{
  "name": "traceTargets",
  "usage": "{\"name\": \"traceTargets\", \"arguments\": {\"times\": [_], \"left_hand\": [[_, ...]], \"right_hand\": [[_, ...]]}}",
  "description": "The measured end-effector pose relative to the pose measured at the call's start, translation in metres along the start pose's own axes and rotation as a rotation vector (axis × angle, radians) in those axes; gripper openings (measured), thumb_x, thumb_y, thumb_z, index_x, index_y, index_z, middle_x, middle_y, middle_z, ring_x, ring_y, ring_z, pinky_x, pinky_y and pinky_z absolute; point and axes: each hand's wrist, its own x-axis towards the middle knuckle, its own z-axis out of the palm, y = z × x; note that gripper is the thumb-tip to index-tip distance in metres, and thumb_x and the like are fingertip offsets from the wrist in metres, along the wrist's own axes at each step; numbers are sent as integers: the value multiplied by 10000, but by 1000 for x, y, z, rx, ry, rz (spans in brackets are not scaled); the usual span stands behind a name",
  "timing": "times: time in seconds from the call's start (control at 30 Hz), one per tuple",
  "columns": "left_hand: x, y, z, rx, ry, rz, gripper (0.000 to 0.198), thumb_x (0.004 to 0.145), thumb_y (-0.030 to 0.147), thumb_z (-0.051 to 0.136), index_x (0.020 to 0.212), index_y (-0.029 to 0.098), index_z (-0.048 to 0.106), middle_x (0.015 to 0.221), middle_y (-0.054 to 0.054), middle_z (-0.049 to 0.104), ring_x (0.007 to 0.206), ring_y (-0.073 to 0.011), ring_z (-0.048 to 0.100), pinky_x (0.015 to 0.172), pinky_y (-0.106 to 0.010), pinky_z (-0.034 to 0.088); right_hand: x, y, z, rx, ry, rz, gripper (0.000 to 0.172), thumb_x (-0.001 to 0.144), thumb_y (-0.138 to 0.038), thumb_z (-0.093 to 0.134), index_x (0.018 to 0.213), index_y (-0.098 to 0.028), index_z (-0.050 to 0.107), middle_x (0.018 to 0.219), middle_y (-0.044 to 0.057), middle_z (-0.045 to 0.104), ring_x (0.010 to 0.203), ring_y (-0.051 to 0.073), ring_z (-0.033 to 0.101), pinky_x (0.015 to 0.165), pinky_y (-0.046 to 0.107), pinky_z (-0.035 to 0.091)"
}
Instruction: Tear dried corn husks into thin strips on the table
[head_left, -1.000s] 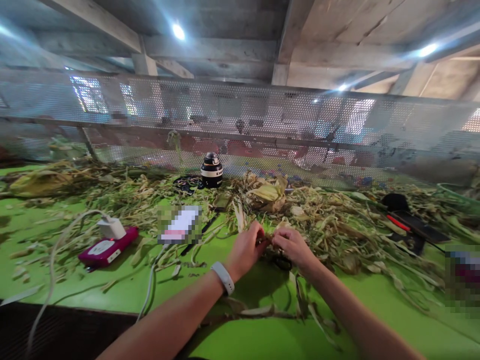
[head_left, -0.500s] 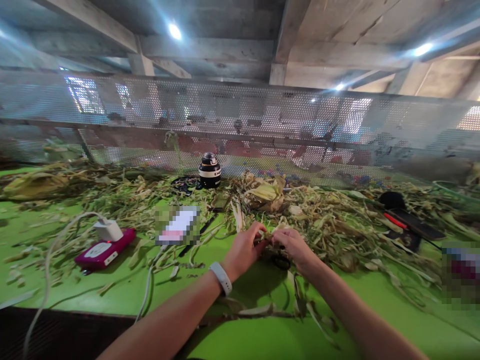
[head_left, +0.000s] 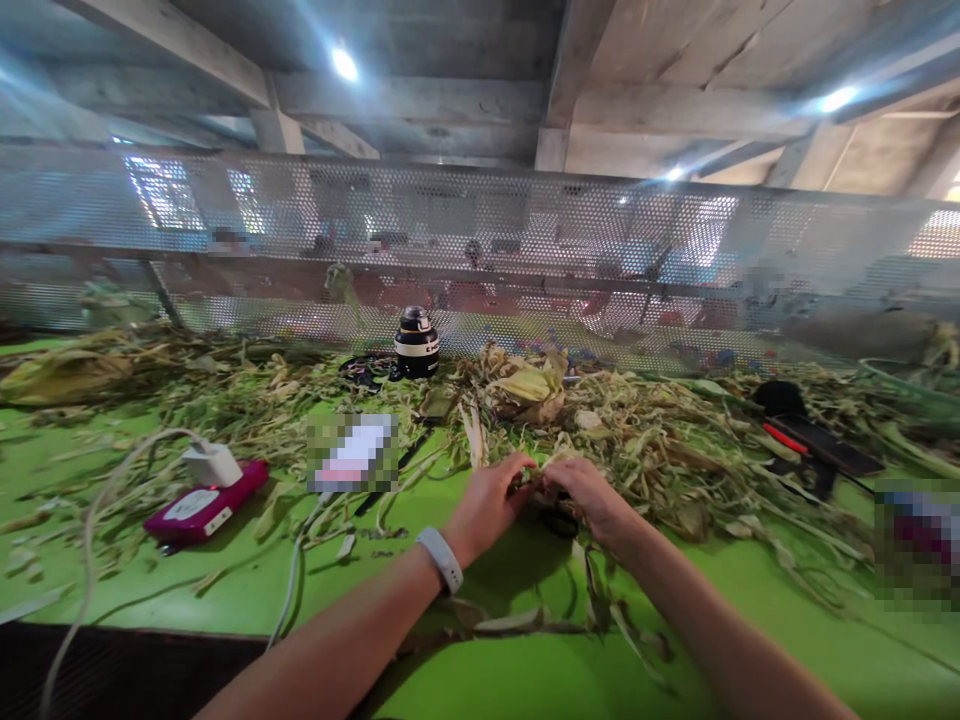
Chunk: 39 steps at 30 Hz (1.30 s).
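Note:
My left hand [head_left: 487, 510], with a pale band [head_left: 440, 558] on its wrist, has its thumb and fingers curled together over the middle of the green table [head_left: 480, 675]. Close against it, the fingertips of my right hand [head_left: 589, 492] are pinched. Whatever small piece sits between the two hands is mostly hidden by the fingers. A dark looped object [head_left: 561, 522] lies partly covered beneath my right hand. Dry leaf strips [head_left: 592, 590] trail on the table just below. Pale dry husk strips [head_left: 472, 432] stick up beyond my left hand.
Dried leaves and husks [head_left: 667, 450] cover the table's far side and right. A phone [head_left: 356, 450] with a cable, a purple power strip [head_left: 210, 510] holding a white plug, and a black jar-shaped bottle [head_left: 417, 345] stand leftward. Perforated metal panels [head_left: 480, 240] rise behind.
Both hands stay together in nearly the same place, with small shifts of the fingers. The whole view has slid slightly, so the table items appear a little farther left.

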Motion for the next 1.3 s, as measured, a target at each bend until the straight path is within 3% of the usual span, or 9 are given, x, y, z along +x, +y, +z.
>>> {"name": "traceTargets", "arguments": {"times": [0.43, 0.57, 0.9, 1.17, 1.3], "left_hand": [[2, -3, -1, -11, 57, 80, 273, 796, 140, 513, 1050, 210, 587, 1016, -46, 666, 911, -177, 611, 817, -281, 454], [3, -3, -3, -18, 90, 64, 268, 788, 155, 534, 1048, 199, 586, 991, -50, 672, 880, -176, 619, 806, -284, 466], [4, -4, -4, -30, 74, 83, 350, 756, 62, 491, 1078, 188, 550, 1049, -61, 638, 944, -178, 586, 848, -292, 449], [5, -4, -3, -72, 94, 41, 274, 790, 131, 501, 1053, 180, 557, 967, -51, 644, 849, -160, 582, 788, -275, 453], [4, -5, -2, -116, 58, 21, 254, 797, 162, 496, 1039, 187, 569, 931, -43, 646, 793, -151, 575, 736, -258, 449]], "right_hand": [[0, -4, 0, 57, -16, -91, 192, 603, -303, 491, 464, -172, 475, 496, -27, 434, 547, 109, 376, 539, 234, 292], [2, -2, 0, 88, 11, -133, 159, 610, -287, 522, 506, -167, 524, 527, -34, 471, 569, 110, 412, 576, 236, 315], [0, -4, -4, 7, -73, -144, 121, 613, -274, 577, 588, -157, 590, 600, -27, 542, 611, 119, 464, 612, 237, 353], [4, 0, -1, 29, 16, -138, 165, 620, -327, 542, 563, -172, 544, 531, -43, 468, 544, 107, 401, 528, 227, 309], [1, 0, 2, -8, -35, -182, 160, 629, -307, 537, 549, -168, 537, 539, -40, 478, 561, 107, 413, 561, 231, 319]]}}
